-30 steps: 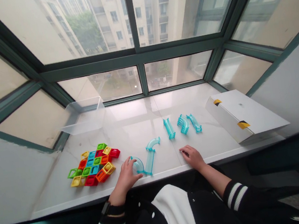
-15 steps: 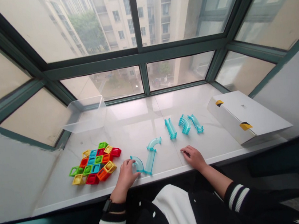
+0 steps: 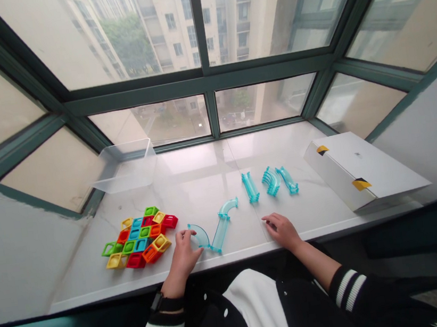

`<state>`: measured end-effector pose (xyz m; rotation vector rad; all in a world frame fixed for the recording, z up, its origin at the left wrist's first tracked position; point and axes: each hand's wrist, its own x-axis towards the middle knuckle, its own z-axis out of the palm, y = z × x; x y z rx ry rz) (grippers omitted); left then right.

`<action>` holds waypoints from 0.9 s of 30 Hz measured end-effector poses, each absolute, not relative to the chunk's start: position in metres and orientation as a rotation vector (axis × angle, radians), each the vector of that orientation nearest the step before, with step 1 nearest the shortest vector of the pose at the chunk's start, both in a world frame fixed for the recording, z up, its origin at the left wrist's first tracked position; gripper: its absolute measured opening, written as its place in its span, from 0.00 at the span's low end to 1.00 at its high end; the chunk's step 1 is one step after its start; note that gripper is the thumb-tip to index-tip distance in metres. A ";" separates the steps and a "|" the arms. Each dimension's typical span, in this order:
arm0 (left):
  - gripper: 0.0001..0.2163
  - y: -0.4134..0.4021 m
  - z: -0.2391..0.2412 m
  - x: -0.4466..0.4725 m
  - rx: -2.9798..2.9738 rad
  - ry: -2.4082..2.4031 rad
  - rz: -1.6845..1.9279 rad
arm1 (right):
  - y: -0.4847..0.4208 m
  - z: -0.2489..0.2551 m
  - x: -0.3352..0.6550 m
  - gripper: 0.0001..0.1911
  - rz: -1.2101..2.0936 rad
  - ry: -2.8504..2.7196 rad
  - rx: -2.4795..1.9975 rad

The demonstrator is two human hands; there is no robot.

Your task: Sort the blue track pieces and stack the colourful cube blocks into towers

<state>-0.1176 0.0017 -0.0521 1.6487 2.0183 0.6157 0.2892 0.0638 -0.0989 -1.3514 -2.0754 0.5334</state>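
Note:
A clear blue curved marble-run track piece (image 3: pixel 201 236) lies near the front edge, its left side between the thumb and fingers of my left hand (image 3: pixel 184 251). Its lower end meets the near end of a straight blue track piece (image 3: pixel 220 234); whether they are locked together I cannot tell. Joined to the far end of that straight piece is another curved piece (image 3: pixel 230 204). My right hand (image 3: pixel 281 229) rests on the white sill with loosely bent fingers and nothing in them. Beyond it lie a straight blue piece (image 3: pixel 250 187), a ridged curved piece (image 3: pixel 271 181) and another blue piece (image 3: pixel 287 180).
Left of my left hand sits a cluster of coloured hollow blocks (image 3: pixel 140 238). A transparent plastic bin (image 3: pixel 124 168) stands behind them by the window. To the right is a white box (image 3: pixel 364 166) with yellow-black tabs. The sill's front edge (image 3: pixel 246 253) runs close to my body.
The curved piece at my left hand has turned slightly, and my left fingers have shifted a little on it. The straight piece and its far curve have moved slightly. My right hand barely moves.

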 end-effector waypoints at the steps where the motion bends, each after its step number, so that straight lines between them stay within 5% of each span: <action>1: 0.21 0.002 -0.051 -0.117 1.656 2.023 0.632 | 0.062 -0.096 0.283 0.14 0.568 -2.091 -1.320; 10: 0.21 -0.001 -0.052 -0.113 1.723 1.974 0.730 | 0.051 -0.066 0.182 0.32 0.814 -2.576 -0.972; 27: 0.24 0.001 -0.029 -0.111 1.580 1.879 1.307 | 0.050 -0.064 0.162 0.30 0.777 -2.684 -1.115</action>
